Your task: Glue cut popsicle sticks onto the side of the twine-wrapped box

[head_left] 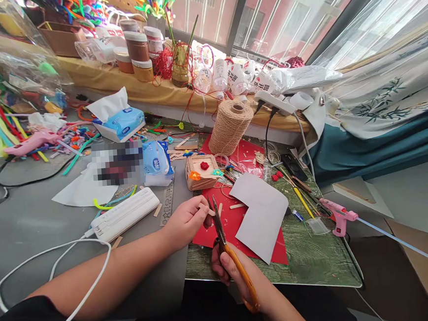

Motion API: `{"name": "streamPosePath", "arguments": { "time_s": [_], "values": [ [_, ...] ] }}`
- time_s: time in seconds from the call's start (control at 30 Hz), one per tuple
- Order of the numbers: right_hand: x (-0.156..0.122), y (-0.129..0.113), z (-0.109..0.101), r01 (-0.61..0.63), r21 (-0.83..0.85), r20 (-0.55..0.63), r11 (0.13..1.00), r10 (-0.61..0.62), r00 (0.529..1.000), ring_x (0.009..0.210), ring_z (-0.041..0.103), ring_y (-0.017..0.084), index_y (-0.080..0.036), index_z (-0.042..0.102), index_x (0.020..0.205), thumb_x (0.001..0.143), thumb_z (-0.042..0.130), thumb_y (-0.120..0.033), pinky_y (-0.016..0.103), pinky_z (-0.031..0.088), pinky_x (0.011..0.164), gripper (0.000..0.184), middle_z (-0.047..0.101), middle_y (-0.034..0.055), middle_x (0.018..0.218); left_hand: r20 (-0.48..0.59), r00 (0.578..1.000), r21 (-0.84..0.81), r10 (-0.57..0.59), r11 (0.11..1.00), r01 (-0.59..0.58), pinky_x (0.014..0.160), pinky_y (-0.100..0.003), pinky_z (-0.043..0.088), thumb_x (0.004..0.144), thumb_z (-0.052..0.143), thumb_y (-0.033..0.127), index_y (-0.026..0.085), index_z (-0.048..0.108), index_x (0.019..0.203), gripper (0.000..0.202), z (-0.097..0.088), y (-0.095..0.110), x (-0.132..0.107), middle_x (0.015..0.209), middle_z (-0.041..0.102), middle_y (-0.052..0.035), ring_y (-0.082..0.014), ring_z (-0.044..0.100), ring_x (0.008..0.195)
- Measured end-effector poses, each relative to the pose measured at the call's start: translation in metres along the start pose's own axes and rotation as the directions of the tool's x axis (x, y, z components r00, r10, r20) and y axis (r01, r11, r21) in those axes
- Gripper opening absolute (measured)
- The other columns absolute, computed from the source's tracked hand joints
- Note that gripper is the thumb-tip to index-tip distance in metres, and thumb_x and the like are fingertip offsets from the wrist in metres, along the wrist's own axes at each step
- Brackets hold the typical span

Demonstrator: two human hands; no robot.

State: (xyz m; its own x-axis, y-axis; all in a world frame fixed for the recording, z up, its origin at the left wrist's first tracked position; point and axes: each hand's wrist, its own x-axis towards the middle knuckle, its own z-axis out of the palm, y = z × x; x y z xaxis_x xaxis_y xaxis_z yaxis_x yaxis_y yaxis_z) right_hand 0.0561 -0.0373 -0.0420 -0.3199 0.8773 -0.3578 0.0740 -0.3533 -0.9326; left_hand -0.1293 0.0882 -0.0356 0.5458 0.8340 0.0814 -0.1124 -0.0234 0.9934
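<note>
My left hand (185, 221) pinches a small wooden stick (207, 210) above the red paper sheet (229, 223). My right hand (233, 273) grips orange-handled scissors (228, 251), whose dark blades point up and meet the stick's end. A grey card (261, 215) lies on the red sheet just to the right. A small wooden box (201, 172) decorated with little flowers sits beyond the blades.
A twine spool (230, 126) stands behind the box. A pink glue gun (338, 217) lies at the right on the green mat (310, 256). A white power bank (126, 220) with cable, a ruler (167, 203), tissue packs (121, 122) and several craft scraps lie at the left.
</note>
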Motion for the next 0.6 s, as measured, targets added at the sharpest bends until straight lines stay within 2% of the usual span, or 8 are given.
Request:
{"name": "streamPosePath", "arguments": {
  "time_s": [0.13,0.37,0.5,0.6],
  "values": [
    [0.001,-0.004,0.001,-0.063,0.031,0.018,0.998,0.063,0.998,0.061,0.040,0.012,-0.022,0.047,0.094,0.098,0.044,-0.072,0.026,0.034,0.056,0.051,0.046,-0.0026,0.074,-0.002,1.000,0.024,-0.002,1.000,0.002,0.068,-0.027,0.044,0.105,0.046,0.038,0.017,0.056,0.087,0.029,0.000,0.001,0.000,0.075,0.063,-0.0006,-0.0137,0.059,0.070],
    [-0.002,-0.006,-0.005,-0.005,0.032,0.097,0.999,0.002,0.995,0.063,0.040,0.012,-0.021,0.050,0.100,0.100,0.042,-0.071,0.026,0.036,0.058,0.051,0.046,-0.0018,0.077,0.005,1.000,0.033,0.001,0.999,-0.001,0.068,-0.027,0.043,0.106,0.045,0.039,0.017,0.056,0.087,0.030,0.000,0.001,-0.001,0.076,0.063,-0.0008,-0.0135,0.058,0.070],
    [-0.004,-0.002,-0.008,-0.010,-0.018,0.101,1.000,0.011,0.995,0.066,0.046,0.013,-0.020,0.052,0.108,0.102,0.039,-0.069,0.028,0.041,0.062,0.051,0.052,0.0012,0.085,0.005,1.000,0.020,-0.006,1.000,0.005,0.069,-0.027,0.043,0.106,0.045,0.039,0.018,0.055,0.087,0.030,0.000,0.000,-0.001,0.075,0.063,-0.0004,-0.0134,0.058,0.070],
    [-0.005,-0.002,-0.009,0.002,-0.077,0.091,0.997,0.005,0.996,0.069,0.049,0.014,-0.021,0.053,0.108,0.103,0.038,-0.066,0.029,0.043,0.065,0.048,0.055,0.0026,0.089,0.003,1.000,0.024,-0.024,0.999,0.024,0.069,-0.027,0.044,0.106,0.045,0.040,0.018,0.054,0.087,0.031,0.001,0.000,0.000,0.075,0.064,-0.0009,-0.0139,0.059,0.071]
  ]
}}
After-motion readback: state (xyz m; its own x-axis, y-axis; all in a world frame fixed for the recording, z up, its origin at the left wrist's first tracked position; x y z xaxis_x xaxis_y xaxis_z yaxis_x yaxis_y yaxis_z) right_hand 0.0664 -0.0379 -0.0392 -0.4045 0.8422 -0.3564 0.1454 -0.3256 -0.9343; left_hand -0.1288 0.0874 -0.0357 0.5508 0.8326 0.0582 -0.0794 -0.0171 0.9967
